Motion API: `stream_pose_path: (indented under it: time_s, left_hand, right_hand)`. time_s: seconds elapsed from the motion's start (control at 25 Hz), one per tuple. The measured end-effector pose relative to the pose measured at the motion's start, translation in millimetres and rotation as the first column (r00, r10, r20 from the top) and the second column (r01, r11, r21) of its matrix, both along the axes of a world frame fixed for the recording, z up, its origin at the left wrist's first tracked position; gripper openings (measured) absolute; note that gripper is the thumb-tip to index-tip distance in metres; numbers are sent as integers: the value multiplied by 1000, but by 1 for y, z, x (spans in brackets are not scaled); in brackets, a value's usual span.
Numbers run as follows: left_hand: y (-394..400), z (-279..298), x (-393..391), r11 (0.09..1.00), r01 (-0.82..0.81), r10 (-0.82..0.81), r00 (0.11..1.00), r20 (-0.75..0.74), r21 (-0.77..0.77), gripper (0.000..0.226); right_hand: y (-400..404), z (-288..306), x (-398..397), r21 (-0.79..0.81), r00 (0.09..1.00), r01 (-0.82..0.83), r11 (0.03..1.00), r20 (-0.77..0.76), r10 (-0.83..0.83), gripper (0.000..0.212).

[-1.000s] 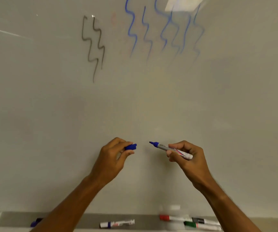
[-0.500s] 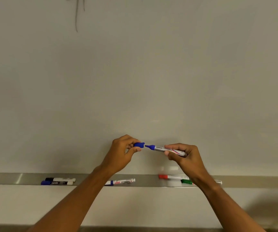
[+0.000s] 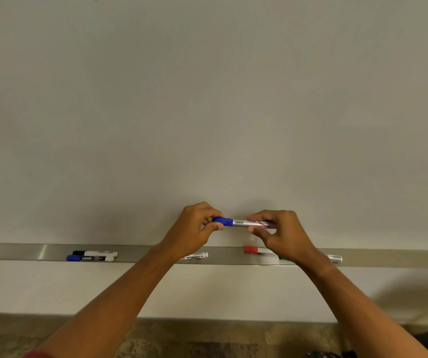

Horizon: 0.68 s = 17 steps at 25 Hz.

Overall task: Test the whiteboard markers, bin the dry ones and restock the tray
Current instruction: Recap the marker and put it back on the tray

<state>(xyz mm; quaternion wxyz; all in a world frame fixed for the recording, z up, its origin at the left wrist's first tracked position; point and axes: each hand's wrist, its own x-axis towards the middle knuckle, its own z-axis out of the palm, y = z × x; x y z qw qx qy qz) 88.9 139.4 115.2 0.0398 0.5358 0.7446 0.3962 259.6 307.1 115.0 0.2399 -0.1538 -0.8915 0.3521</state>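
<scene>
I hold a blue whiteboard marker point(image 3: 246, 223) level in front of the whiteboard point(image 3: 207, 99). My left hand point(image 3: 194, 228) pinches its blue cap point(image 3: 223, 221), which now sits on the marker's end. My right hand point(image 3: 282, 232) grips the silver barrel. Below, the metal tray point(image 3: 14, 251) holds a black marker point(image 3: 95, 253) and a blue-capped marker point(image 3: 90, 258) at the left. A white marker point(image 3: 194, 256) lies partly behind my left arm, and a red-capped marker point(image 3: 255, 250) lies near my right hand. A green one point(image 3: 282, 257) is mostly hidden by my right wrist.
The end of another marker point(image 3: 335, 258) shows on the tray right of my right wrist. Under the tray is pale wall, then a dark patterned floor point(image 3: 207, 342) along the bottom edge.
My hands came together and the blue cap went onto the marker's tip. My view tilted down, so the test scribbles left the frame and the whole tray came into sight.
</scene>
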Motion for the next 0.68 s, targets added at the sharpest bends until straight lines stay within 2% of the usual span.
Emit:
stream_pose_path:
  time_s: [0.08, 0.16, 0.52, 0.68]
  left_hand:
    - [1, -2, 4, 1000, -12, 12, 1000, 13, -1, 16]
    - [2, -4, 8, 999, -33, 34, 999, 28, -9, 16]
    - [-1, -26, 23, 992, -118, 121, 990, 76, -45, 16]
    - [-9, -33, 28, 992, -106, 109, 992, 57, -68, 15]
  right_hand:
    - [2, -5, 0, 154, 999, -16, 988, 34, 11, 22]
    - [1, -9, -1, 212, 999, -11, 977, 36, 3, 21]
    - [-10, -24, -2, 270, 995, 26, 963, 90, -52, 19]
    - [-14, -32, 2, 289, 988, -32, 957, 151, -13, 17]
